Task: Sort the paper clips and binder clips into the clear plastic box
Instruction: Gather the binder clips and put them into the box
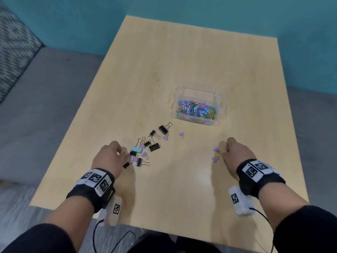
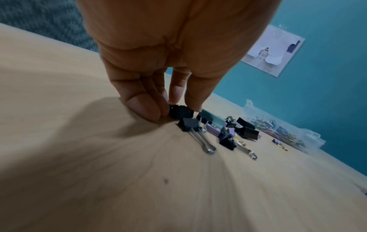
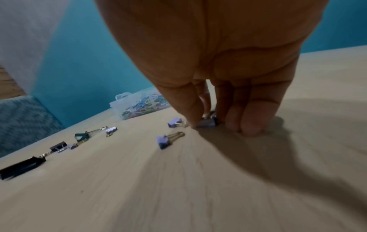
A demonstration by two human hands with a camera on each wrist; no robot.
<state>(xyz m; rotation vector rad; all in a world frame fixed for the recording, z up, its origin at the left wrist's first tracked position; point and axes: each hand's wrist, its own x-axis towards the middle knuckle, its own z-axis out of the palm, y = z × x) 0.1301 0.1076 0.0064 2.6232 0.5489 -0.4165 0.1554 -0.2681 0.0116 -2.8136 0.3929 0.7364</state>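
Observation:
A clear plastic box stands mid-table with a heap of coloured paper clips in it. Several black, purple and one teal binder clips lie scattered in front of it. My left hand is down at the near-left end of that scatter, and in the left wrist view its thumb and fingers pinch a small black binder clip on the table. My right hand is down at the right beside two purple clips; in the right wrist view its fingers pinch a small purple binder clip.
The wooden table sits against a teal wall. Grey floor lies to the left, with a patterned cushion at the far left. A lone purple clip lies between the scatter and the box.

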